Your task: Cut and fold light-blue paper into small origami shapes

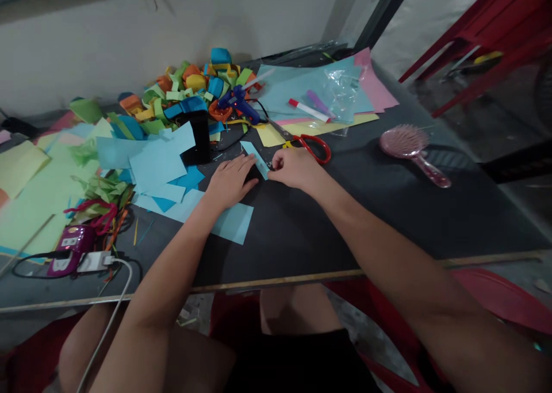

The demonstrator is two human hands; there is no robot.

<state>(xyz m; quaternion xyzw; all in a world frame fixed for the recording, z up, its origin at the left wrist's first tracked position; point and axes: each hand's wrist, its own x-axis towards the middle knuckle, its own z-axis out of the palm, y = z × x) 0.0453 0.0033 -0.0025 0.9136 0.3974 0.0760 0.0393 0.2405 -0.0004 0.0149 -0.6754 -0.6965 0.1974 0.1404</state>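
A narrow light blue paper strip (257,161) lies slantwise on the dark table between my hands. My left hand (230,180) rests flat, fingers stretched out, its fingertips at the strip's left edge. At the strip's near right end, my right hand (292,167) is closed in a pinch on the paper. Just beyond that hand are scissors (317,147) with red handles, their blades pointing away to the left. A wider light blue paper piece (235,223) lies partly under my left wrist. Further left are several cut light blue sheets (159,160).
Behind stands a pile of coloured paper loops (185,91), with a blue glue gun (241,102) beside it. A red-capped marker (310,111) lies on coloured sheets. A pink hairbrush (411,148) is at right. A purple power socket (71,249) with cables sits near the front left edge.
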